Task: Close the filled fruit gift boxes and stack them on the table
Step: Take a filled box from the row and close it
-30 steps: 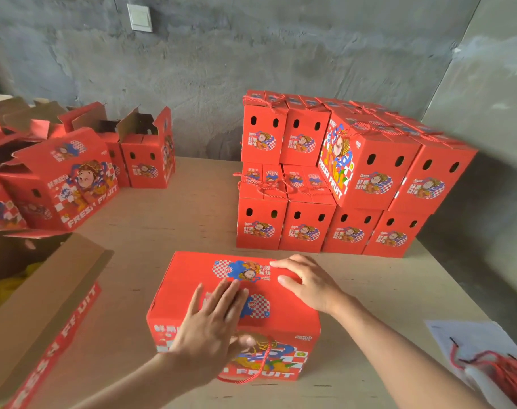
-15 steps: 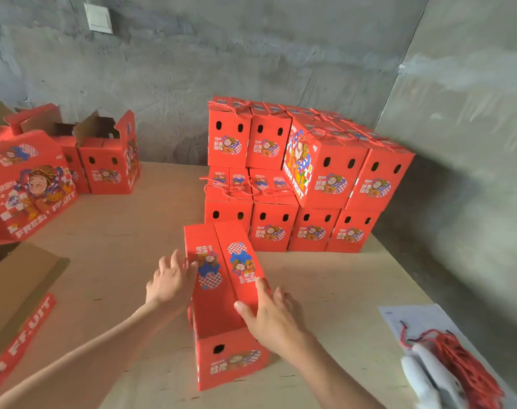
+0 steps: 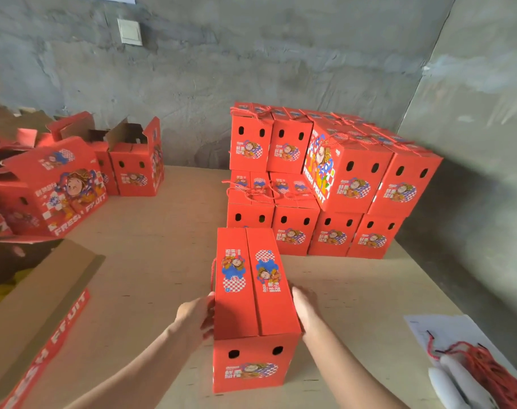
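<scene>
The closed gift box (image 3: 251,290) sits in the middle of the table (image 3: 163,246), directly in front of the person, with its flaps folded shut on top and its holed end face turned toward the camera. Its long axis runs straight away from the body, pointing at the stack of finished boxes (image 3: 325,184). The far end stops just short of the bottom row.

The left hand (image 3: 194,315) is against the box's left wall and the right hand (image 3: 306,305) against its right wall, so the box is clamped between them near its closer end. The right hand looks flat, fingers stretched forward along the wall. The left fingertips blur into the cardboard close to the red cord handle (image 3: 212,276), so I cannot tell whether they press flat or curl round something. Whether the box is lifted or resting is also unclear.

The stacked boxes face the same way, end faces forward (handy, since no turning seems needed). The stack lies ahead and slightly to the right, making the right hand the nearer one. Two bottom boxes at the front left show bare tops, which looks like the likely landing spot: a lift and a push forward.
</scene>
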`<act>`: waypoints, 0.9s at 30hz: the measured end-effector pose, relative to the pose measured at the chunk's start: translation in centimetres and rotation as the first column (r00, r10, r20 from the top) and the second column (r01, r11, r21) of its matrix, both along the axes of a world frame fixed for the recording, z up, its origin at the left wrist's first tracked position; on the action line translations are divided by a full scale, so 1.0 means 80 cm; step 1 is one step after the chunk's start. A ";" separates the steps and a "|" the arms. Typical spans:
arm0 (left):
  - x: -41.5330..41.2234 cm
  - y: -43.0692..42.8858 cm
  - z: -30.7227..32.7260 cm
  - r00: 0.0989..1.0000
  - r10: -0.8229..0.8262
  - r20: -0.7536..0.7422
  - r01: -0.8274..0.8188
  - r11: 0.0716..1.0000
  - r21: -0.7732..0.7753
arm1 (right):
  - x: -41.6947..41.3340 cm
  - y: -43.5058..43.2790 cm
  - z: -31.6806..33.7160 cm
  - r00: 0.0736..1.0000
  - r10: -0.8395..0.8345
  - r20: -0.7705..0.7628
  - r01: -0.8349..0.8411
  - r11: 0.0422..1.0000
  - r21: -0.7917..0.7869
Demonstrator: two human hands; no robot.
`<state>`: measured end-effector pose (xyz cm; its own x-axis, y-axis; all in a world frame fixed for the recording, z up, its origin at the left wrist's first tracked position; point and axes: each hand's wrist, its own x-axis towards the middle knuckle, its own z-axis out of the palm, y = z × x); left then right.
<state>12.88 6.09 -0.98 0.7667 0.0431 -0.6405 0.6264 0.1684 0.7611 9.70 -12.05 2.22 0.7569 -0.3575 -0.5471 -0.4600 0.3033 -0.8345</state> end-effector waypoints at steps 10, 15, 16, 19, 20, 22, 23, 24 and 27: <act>0.029 -0.012 0.092 0.681 -0.310 0.664 0.005 0.908 0.420 | 0.026 0.023 0.089 0.840 0.390 0.377 -0.131 0.821 -0.556; 0.027 -0.024 0.152 0.382 -0.493 0.782 0.076 0.860 0.505 | 0.026 0.059 0.120 0.782 0.479 0.398 -0.391 0.875 -0.285; 0.027 -0.022 0.153 0.354 -0.536 0.766 0.049 0.829 0.558 | 0.026 0.060 0.125 0.780 0.494 0.384 -0.434 0.869 -0.237; 0.021 -0.009 0.129 0.377 -0.502 0.779 -0.080 0.820 0.567 | 0.028 0.053 0.135 0.832 0.435 0.345 -0.445 0.894 -0.054; 0.014 -0.006 0.114 0.429 -0.452 0.782 -0.088 0.841 0.534 | 0.031 0.050 0.138 0.862 0.380 0.335 -0.403 0.915 -0.002; 0.000 -0.004 0.081 0.550 -0.497 0.671 -0.008 0.801 0.599 | 0.037 0.045 0.147 0.892 0.315 0.323 -0.339 0.941 0.018; -0.006 -0.007 0.063 0.581 -0.589 0.561 0.043 0.711 0.702 | 0.040 0.044 0.150 0.895 0.313 0.318 -0.329 0.944 -0.003; -0.009 -0.012 0.046 0.602 -0.665 0.442 0.079 0.600 0.796 | 0.042 0.045 0.153 0.894 0.320 0.312 -0.327 0.944 -0.032; -0.012 -0.027 0.018 0.635 -0.716 0.289 0.158 0.487 0.859 | 0.044 0.049 0.161 0.898 0.342 0.276 -0.318 0.939 -0.129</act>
